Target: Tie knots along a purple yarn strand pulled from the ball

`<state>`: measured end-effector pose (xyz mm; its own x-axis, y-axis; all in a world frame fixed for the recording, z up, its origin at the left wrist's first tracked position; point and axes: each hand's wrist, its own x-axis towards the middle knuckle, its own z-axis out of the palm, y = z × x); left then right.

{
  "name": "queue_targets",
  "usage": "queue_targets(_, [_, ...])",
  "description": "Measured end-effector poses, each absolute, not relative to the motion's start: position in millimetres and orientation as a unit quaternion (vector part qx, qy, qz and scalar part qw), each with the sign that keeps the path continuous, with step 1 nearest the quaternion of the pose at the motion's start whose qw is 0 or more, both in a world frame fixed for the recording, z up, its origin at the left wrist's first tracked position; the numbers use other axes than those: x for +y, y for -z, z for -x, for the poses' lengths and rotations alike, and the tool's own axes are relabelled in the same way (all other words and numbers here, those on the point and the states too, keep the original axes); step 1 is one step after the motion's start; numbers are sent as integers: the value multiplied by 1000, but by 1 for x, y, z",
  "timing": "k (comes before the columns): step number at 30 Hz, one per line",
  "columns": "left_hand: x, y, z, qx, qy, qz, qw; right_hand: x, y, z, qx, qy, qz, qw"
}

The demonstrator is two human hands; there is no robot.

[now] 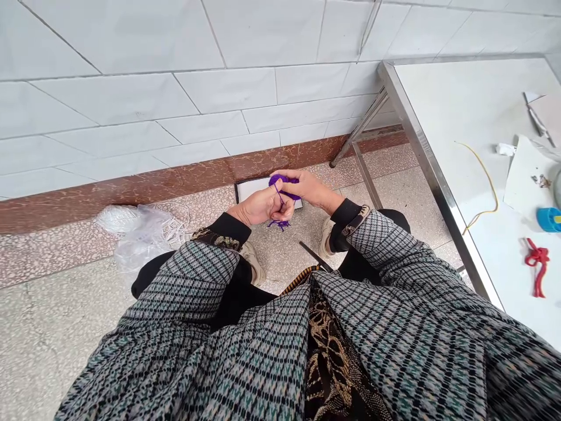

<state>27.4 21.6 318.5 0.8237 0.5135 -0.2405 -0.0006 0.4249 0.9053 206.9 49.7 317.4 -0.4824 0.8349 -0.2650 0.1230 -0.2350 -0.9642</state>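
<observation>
Both my hands meet in front of me over the speckled floor, working a bundle of purple yarn (283, 181). My left hand (263, 206) is closed, pinching the yarn's loose strands, whose frayed ends hang just below the fingers. My right hand (307, 188) is curled over the top of the same purple bundle from the right. Both arms wear checked grey sleeves with black cuffs. How the strands run between my fingers is hidden.
A white table (477, 105) with a metal rim stands at the right, carrying a yellow thread (487, 181), red yarn (538, 266), a blue object (549, 219), scissors (537, 120). A clear plastic bag with white cord (142, 231) lies on the floor at left. The tiled wall is close ahead.
</observation>
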Motion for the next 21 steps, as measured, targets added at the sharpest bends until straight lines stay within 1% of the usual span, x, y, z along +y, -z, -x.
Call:
queue_targets(4, [21,-318,-24,222,-120,-529,810,48,-313,-212,-660,-592,393,245])
queue_targets(8, [21,-316,-19,190,-88,-548,810,45,-316,-216,-716,-554,371,208])
queue_targets(16, [18,-309,-27,203,-69,-518,828,42,-319,-211,-795,-423,388,196])
queue_targets(19, [17,-312,-26,232,-116,-487,834,47,-323,-216,-781,-433,403,202])
queue_targets(21, [17,-314,-22,264,-171,-453,834,51,-328,-223,-743,-487,416,193])
